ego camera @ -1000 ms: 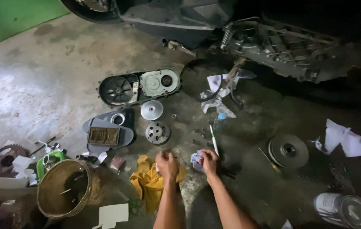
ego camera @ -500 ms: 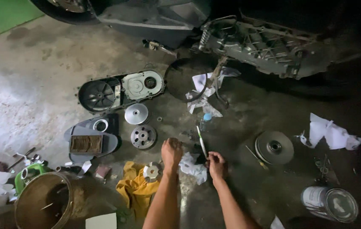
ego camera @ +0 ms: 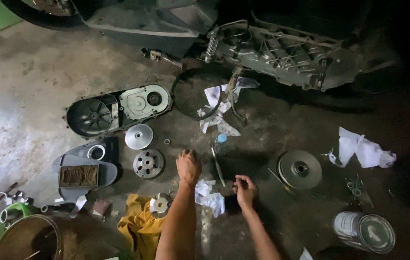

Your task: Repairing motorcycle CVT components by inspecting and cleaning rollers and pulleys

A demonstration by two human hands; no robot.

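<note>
**Many drive parts already out, both hands low on the floor**

Several parts lie spread on the concrete floor (ego camera: 31, 96), so I judge the taking apart of the scooter engine (ego camera: 282, 50) as well advanced. The long black drive cover (ego camera: 118, 108) lies with its inside up near the left part of the floor, and the grey filter cover (ego camera: 85, 166) is just below it. Beside them are a shiny round pulley face (ego camera: 139, 136), a perforated disc (ego camera: 148, 163) and the rubber belt (ego camera: 195, 94). The large clutch pulley (ego camera: 300, 169) lies apart, toward the right.

The left hand (ego camera: 188, 166) rests on the floor with fingers bent down, just right of the perforated disc; I cannot tell if it holds anything. The right hand (ego camera: 246, 190) is closed on a small dark part (ego camera: 234, 200), too dim to name, just beside the crumpled white paper (ego camera: 210, 195). A slim metal tool (ego camera: 217, 166) lies between both hands.

As the engine case stands open and empty, cleaning and putting back seem to remain.
</note>
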